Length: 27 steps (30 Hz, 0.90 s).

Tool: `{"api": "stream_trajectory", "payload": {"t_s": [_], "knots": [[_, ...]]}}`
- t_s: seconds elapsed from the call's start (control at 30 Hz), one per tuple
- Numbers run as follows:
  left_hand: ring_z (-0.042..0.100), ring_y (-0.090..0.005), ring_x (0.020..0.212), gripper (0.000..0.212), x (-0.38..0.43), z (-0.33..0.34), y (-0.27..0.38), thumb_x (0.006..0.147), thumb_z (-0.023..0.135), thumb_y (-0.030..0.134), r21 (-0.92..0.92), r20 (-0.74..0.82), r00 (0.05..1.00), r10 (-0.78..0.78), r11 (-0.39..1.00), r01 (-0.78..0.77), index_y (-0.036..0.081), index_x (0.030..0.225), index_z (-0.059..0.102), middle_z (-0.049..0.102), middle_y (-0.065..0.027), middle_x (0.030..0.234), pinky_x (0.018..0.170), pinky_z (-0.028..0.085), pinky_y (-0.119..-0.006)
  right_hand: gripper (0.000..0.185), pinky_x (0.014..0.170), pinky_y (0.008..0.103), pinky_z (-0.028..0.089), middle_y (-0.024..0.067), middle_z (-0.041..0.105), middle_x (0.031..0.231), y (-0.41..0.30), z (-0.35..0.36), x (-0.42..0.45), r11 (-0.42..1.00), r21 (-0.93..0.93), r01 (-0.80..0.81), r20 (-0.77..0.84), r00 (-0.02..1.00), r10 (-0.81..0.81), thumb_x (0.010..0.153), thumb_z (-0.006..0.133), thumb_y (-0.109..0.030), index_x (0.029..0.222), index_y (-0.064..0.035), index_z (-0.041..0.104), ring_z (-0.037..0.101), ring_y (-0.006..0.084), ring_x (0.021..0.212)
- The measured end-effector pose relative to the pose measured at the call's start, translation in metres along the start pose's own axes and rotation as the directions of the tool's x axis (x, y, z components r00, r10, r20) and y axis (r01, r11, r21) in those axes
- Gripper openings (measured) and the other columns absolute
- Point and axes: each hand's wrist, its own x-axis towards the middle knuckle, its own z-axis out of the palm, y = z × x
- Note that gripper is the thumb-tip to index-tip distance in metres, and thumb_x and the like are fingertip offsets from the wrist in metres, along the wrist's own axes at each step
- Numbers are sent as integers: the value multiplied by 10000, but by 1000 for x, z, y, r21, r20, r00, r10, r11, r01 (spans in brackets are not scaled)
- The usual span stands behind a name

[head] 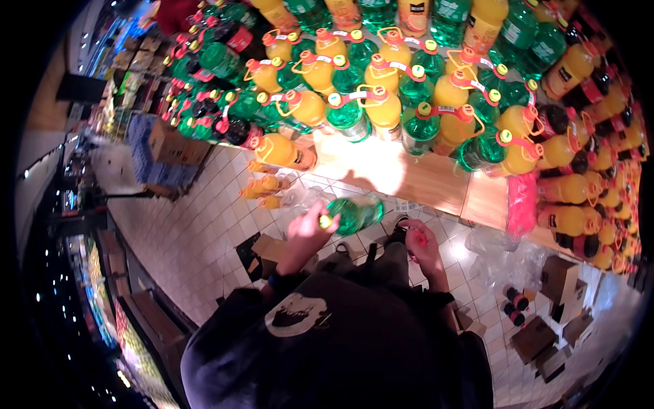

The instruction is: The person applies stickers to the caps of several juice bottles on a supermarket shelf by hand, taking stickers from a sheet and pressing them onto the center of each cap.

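My left hand (310,225) grips a green plastic soda bottle (357,213) near its yellow cap, and the bottle lies almost sideways above the floor. In my right hand (425,244), something small and red (420,236) shows between curled fingers; it is too blurred to name exactly. Beyond both hands runs a wooden display ledge (434,179). Pairs of bottles stand on it, an orange drink bottle (384,115) beside a green soda bottle (349,122), joined at their necks by a red plastic strap (357,96). One orange bottle (286,151) leans at the left end of the ledge.
Several orange bottles (265,185) stand on the tiled floor at left, near clear plastic wrap (301,202). More wrap (503,258), two dark cola bottles (515,307) and open cardboard boxes (534,339) lie at right. A carton (176,144) sits further left.
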Motion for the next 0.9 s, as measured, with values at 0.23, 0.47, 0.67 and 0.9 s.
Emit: {"api": "stream_trajectory", "payload": {"t_s": [0.23,0.47,0.67,0.9], "knots": [[704,-414,732,386,96,40,64,909,755,425,-133,-12,997,74,988,-75,133,1042,541,699,-129,750,616,540,-503,545,676,214,359,-65,403,862,-24,-22,39,936,-133,327,38,945,-324,927,782,-127,1399,-74,514,366,42,722],[719,-394,750,441,148,57,78,895,765,460,-196,-18,988,152,969,-152,132,1062,522,708,-128,765,651,553,-503,412,653,249,387,-41,445,856,-69,-2,88,931,-182,315,-73,940,-332,1016,666,-163,1387,-66,515,415,80,731],[656,-329,729,467,151,82,57,836,855,269,-567,26,985,170,814,-125,99,1137,540,638,-125,800,665,523,-407,343,730,426,537,141,585,966,-119,59,110,611,-725,318,-82,841,-535,1015,682,-229,1293,-82,544,693,298,946],[605,-184,777,477,150,69,47,847,792,120,-798,133,948,289,598,-70,68,1269,577,616,-87,930,720,516,-333,124,694,439,510,139,557,947,-122,58,118,431,-859,275,-69,773,-631,984,683,-162,1088,-99,659,636,330,831]]}}
